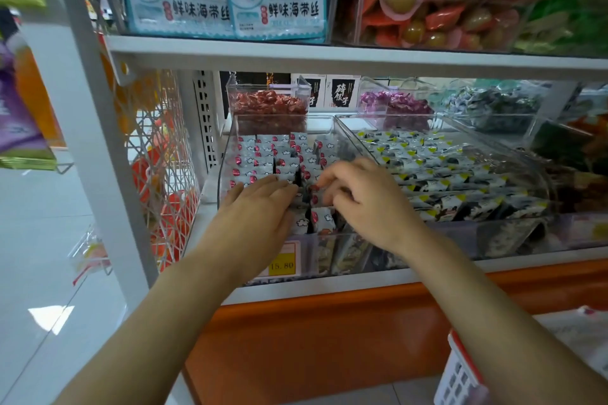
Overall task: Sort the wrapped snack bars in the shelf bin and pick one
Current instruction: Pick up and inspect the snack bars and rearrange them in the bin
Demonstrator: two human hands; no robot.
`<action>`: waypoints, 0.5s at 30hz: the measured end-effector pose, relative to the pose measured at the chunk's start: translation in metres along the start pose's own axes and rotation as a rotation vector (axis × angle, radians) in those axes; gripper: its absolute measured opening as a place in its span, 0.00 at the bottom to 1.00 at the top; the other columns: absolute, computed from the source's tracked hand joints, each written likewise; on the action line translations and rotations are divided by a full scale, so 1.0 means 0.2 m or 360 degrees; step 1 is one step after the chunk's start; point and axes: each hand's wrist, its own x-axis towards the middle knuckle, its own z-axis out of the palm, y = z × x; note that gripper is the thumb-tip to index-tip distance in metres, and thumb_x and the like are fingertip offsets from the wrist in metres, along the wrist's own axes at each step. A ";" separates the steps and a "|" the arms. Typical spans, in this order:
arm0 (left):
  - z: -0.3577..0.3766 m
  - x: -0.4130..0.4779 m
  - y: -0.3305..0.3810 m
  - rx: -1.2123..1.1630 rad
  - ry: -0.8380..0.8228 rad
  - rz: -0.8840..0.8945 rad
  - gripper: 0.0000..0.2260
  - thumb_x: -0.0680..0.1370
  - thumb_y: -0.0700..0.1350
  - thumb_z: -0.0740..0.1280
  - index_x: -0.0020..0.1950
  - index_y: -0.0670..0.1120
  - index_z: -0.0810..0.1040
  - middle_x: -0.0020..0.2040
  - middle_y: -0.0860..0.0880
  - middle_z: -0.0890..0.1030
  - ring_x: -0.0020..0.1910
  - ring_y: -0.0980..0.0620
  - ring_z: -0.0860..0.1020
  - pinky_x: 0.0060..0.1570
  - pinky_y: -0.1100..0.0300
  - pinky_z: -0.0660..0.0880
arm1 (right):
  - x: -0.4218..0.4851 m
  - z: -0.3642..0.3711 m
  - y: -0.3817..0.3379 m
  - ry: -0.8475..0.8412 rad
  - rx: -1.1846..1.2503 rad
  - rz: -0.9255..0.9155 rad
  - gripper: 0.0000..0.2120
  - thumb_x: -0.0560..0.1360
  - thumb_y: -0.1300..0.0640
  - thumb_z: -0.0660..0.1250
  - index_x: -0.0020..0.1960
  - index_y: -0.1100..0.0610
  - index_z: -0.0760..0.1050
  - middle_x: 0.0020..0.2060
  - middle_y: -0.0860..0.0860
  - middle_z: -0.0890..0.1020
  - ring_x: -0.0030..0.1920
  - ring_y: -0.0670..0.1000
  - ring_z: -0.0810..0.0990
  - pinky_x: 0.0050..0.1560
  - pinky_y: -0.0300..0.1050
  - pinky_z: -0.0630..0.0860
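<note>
A clear plastic shelf bin (227, 154) holds several rows of white wrapped snack bars (263, 151) with red dots and cloud prints. My left hand (260, 207) lies flat with straight fingers on the bars at the bin's front left. My right hand (358, 197) is in the bin's front right, fingers curled round a bar (314, 189) with a red end. More bars (320, 220) stand upright at the front wall between my hands.
A neighbouring clear bin (493, 138) to the right holds similar bars with yellow marks. Smaller tubs of red (268, 102) and purple (394, 102) candies stand behind. A shelf board (329, 56) hangs overhead, a price tag (283, 265) sits below, and a wire rack (158, 174) is left.
</note>
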 end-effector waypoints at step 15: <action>-0.01 0.01 0.01 -0.0188 0.0147 -0.0026 0.19 0.80 0.46 0.56 0.72 0.50 0.64 0.71 0.53 0.67 0.70 0.52 0.62 0.70 0.52 0.59 | 0.12 0.00 0.02 -0.0185 -0.0469 -0.0112 0.06 0.70 0.47 0.71 0.45 0.48 0.80 0.44 0.43 0.78 0.55 0.50 0.67 0.52 0.46 0.59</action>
